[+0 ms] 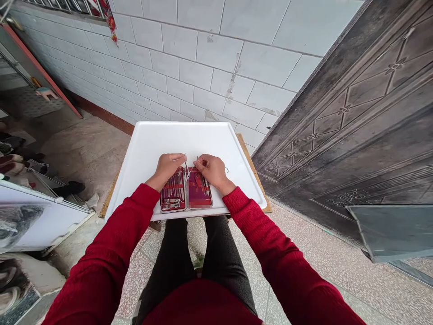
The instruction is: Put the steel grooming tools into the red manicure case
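An open manicure set case point(199, 198) with a red and purple lining lies near the front edge of a white tray-like tabletop point(158, 140). Nail clippers point(172, 204) and several slim metal tools fill its left half. My left hand point(168, 168) is above that half, its fingers pinched on a slim metal tool point(186, 162) pointing up. Over the right half, my right hand point(211, 169) is closed in a pinch; a thin dark tip shows at its fingers, but its kind is unclear. A thin metal loop point(227, 170) shows just right of this hand.
A tiled wall point(209, 58) stands behind the table, and a dark patterned metal door point(338, 117) is on the right. Beside the door is a grey panel point(392, 230). Clutter and a white cabinet-like object point(37, 216) stand at left. My legs are under the table's front edge.
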`<action>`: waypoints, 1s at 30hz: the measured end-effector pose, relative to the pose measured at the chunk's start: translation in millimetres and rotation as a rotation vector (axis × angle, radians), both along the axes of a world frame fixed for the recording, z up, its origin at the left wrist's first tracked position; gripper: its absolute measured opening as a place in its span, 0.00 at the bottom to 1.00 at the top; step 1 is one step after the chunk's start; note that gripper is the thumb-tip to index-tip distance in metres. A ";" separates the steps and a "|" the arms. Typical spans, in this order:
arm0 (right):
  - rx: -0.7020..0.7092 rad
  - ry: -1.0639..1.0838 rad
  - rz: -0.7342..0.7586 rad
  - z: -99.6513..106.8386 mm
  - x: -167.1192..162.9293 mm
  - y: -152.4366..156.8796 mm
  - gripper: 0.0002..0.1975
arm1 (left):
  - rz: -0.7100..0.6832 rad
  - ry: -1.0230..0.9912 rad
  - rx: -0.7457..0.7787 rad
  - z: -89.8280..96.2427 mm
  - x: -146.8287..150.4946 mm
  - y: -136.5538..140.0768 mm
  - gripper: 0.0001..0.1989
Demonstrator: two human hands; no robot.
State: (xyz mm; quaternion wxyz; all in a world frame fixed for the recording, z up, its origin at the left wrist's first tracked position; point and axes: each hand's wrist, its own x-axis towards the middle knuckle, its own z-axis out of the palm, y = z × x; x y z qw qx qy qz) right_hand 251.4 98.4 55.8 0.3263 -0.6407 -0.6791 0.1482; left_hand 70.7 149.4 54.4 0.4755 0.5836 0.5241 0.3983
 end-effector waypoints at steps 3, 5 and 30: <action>-0.013 0.069 -0.077 -1.7 2.0 3.3 0.08 | 0.027 -0.097 -0.050 10.5 0.1 -6.6 0.24; -0.028 0.125 -0.065 -4.0 2.9 5.8 0.09 | 0.040 -0.128 -0.055 16.2 0.9 -10.3 0.24; -0.028 0.627 -0.023 -11.0 22.7 16.9 0.18 | -0.295 0.773 0.675 0.8 12.9 -51.6 0.11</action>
